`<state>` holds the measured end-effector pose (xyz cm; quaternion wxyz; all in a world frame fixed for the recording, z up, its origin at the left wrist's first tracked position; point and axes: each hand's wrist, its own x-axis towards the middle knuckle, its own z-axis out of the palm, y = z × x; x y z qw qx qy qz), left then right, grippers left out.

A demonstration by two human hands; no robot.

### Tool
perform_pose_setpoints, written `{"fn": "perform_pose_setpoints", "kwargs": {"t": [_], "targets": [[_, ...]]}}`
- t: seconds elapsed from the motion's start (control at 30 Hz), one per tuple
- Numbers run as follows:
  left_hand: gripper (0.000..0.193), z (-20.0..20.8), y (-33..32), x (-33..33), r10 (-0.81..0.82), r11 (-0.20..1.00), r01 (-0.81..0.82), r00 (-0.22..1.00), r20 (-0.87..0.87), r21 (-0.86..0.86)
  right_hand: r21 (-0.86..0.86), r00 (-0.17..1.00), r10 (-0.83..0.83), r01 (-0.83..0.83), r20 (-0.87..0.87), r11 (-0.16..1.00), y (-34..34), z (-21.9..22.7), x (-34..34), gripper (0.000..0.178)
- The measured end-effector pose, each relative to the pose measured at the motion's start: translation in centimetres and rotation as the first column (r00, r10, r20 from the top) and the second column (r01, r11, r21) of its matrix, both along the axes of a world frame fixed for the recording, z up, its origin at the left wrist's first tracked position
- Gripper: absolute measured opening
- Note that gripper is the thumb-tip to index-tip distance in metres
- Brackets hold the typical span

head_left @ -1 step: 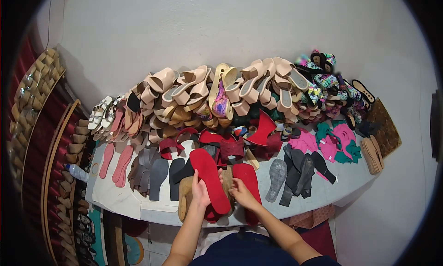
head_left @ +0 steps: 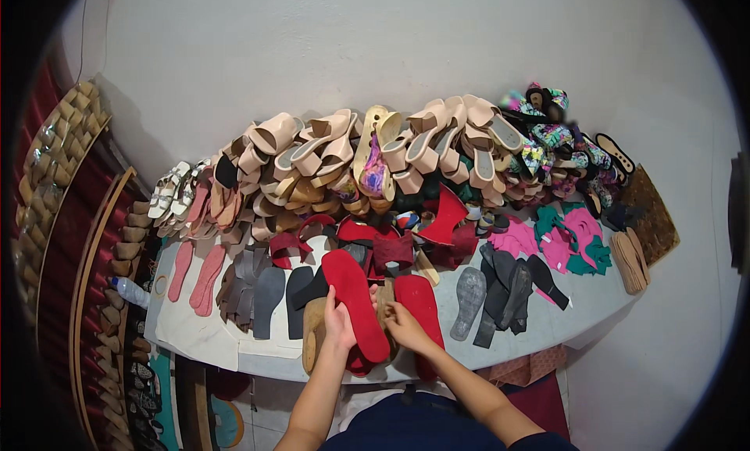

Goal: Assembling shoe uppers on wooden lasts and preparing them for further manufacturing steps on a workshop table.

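I see a red sole (head_left: 355, 298) held over the table (head_left: 586, 310). The left hand (head_left: 338, 324) grips it, thumb on one edge and fingertips on the other. The right hand (head_left: 406, 326) is just beside it, fingers bent; I cannot tell if they pinch anything. Another red sole (head_left: 420, 296) lies partly under that hand. Behind, I see piled sandals (head_left: 426, 150).

Held flat sole-shaped piece (head_left: 358, 306): solid brt red. 2nd flat sole-shaped piece (head_left: 419, 306): same red. Glossy block-heeled sandals (head_left: 426, 142): pale pink-beige w/ grey insoles (head_left: 484, 168). Cloth-strapped sandals (head_left: 555, 136): multicol. print, pink/yel./turq./blk. Crumpled cloth scraps (head_left: 512, 238): hot pink + dk teal. Narrow sole cutouts (head_left: 209, 275): dusty pink. Smooth tabletop (head_left: 594, 298): pale grey.
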<state>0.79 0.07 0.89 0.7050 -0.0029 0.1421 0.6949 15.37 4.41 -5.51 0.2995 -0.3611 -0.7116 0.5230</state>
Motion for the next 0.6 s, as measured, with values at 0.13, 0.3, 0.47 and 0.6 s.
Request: {"fn": "perform_pose_setpoints", "kwargs": {"t": [0.13,0.3,0.47,0.6], "targets": [[0.067,-0.1,-1.0,-1.7,-0.048,0.997,0.043,0.996,0.078,0.068,0.423,0.931,-0.094,-0.069,0.352,0.903,-0.6,3.7,-3.8,0.033],[0.066,-0.3,-2.6,-5.3,0.026,1.0,-0.026,0.999,0.041,-0.016,0.518,0.818,-0.191,-0.147,0.542,0.843,-1.5,3.7,-6.4,0.043],[0.065,-1.2,-4.7,-8.5,0.025,0.997,-0.028,0.999,-0.04,-0.074,0.367,0.816,-0.337,0.167,0.47,0.915,-0.3,4.0,-8.8,0.058],[0.066,-1.7,-4.9,-9.4,-0.058,0.992,0.05,0.996,-0.074,-0.113,0.273,0.751,-0.308,0.175,0.584,0.946,0.6,3.8,-9.4,0.056]]}}
